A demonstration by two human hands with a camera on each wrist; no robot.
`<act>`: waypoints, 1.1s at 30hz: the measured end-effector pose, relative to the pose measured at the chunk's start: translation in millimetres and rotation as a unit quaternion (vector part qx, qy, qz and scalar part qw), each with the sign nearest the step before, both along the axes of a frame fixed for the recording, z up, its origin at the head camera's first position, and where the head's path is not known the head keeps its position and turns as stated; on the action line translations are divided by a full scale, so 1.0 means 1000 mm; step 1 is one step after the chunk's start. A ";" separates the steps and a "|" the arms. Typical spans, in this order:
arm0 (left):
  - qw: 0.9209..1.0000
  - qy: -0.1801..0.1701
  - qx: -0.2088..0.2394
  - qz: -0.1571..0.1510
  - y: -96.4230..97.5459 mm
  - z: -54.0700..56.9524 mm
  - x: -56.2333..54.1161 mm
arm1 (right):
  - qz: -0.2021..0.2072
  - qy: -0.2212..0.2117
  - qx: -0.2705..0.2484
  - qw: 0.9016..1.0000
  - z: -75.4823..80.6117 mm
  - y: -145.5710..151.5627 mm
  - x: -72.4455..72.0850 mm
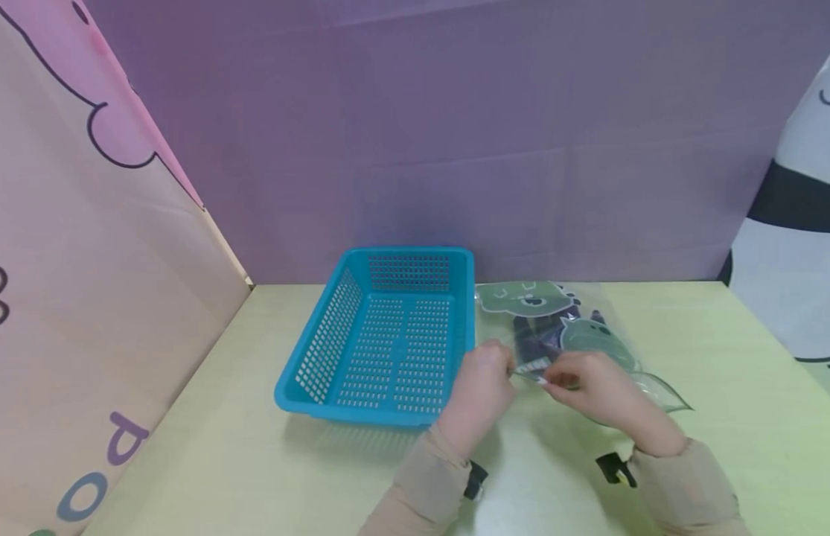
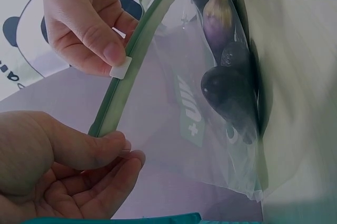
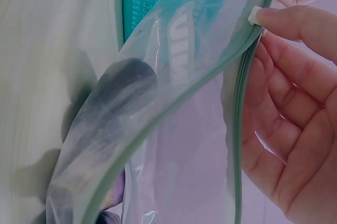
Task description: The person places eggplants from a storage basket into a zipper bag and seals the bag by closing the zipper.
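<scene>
A clear zip bag [image 1: 595, 342] with green printed shapes lies right of the basket, several dark purple eggplants [image 2: 231, 90] inside it. Its near edge carries a green zip strip [image 2: 142, 40] with a white slider [image 2: 121, 68]. My left hand [image 1: 483, 391] pinches the strip's left end between thumb and fingers. A short way to the right, my right hand [image 1: 598, 391] pinches the slider between thumb and forefinger. Beyond the slider, in the right wrist view, the two green strips [image 3: 158, 121] spread apart, leaving that part of the bag's mouth gaping.
A blue perforated basket [image 1: 292, 378] with nothing in it stands left of the bag, close by my left hand. The pale table [image 1: 227, 454] meets a purple cloth backdrop [image 1: 455, 149], with printed cloths at both sides.
</scene>
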State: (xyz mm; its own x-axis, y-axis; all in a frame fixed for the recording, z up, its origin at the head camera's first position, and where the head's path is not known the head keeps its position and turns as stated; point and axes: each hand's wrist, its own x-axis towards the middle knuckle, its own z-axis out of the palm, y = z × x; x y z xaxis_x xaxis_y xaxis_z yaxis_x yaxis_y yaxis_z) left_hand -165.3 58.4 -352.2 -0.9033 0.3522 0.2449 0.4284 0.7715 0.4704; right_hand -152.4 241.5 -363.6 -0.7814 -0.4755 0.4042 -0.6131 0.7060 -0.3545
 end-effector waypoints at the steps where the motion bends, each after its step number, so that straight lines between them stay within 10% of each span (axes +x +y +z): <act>1: 1.000 0.000 0.000 0.000 0.000 0.000 0.000 | -0.002 0.000 0.000 1.000 0.000 0.000 0.000; 33: 1.000 0.008 0.009 0.000 -0.003 0.002 0.000 | 0.007 -0.004 0.001 1.000 0.002 0.004 0.000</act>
